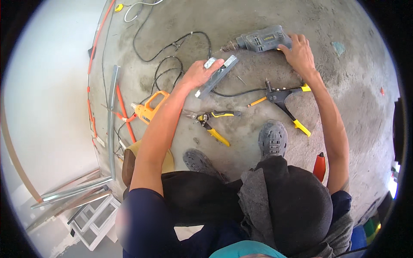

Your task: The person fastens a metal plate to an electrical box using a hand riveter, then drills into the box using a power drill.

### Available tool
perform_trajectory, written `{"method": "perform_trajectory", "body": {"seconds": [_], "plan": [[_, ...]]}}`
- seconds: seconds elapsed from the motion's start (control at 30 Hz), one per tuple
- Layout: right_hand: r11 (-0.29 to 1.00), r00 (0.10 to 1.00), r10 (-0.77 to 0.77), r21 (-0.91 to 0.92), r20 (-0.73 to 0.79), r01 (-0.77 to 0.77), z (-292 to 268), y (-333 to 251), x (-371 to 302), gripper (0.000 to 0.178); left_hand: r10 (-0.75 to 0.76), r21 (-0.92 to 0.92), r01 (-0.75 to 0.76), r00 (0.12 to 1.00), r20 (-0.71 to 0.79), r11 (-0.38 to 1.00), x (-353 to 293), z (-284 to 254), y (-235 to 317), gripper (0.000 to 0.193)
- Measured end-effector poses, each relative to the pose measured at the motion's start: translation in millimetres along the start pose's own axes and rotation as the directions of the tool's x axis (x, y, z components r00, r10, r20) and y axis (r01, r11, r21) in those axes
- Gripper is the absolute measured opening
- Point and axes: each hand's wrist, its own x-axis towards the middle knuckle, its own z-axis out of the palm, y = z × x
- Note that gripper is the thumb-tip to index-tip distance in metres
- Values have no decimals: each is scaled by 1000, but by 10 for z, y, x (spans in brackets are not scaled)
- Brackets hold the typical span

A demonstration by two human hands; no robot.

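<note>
My left hand (197, 75) is closed around a short piece of grey metal channel (220, 78), held at a slant above the floor. My right hand (300, 55) wraps the back end of a grey power drill (260, 39). The drill's chuck (231, 45) points left, toward the channel. The grip under my right palm is mostly hidden. Nearer to me lie yellow-and-black tin snips (211, 123), their jaws apart. Right of them rests a hand riveter (280, 97) with spread yellow handles. A pencil (257, 102) and a small rivet or nail (241, 80) lie close by.
On the left are an orange heat gun (147, 112), orange tubing (119, 101) and long metal channels (113, 129). A black cord (238, 94) loops over the concrete floor. A red-handled tool (319, 167) is near my right knee; a yellow tape measure (119, 7) lies far left.
</note>
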Motion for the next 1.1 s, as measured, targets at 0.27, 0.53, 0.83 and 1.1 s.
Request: {"method": "perform_trajectory", "body": {"seconds": [0.27, 0.53, 0.83, 1.1], "plan": [[991, 987, 113, 61, 118, -120, 239, 286, 18, 73, -31, -11, 32, 999, 41, 999, 46, -54, -15, 75], [984, 959, 104, 112, 263, -137, 266, 457, 110, 82, -33, -45, 37, 996, 88, 998, 42, -26, -34, 72], [906, 885, 121, 314, 450, -284, 142, 572, 202, 83, -29, -48, 35, 991, 128, 998, 72, -71, -10, 77], [765, 828, 148, 468, 541, -442, 80, 509, 222, 56, -58, -1, 59, 987, 148, 998, 124, -64, -77, 81]]}}
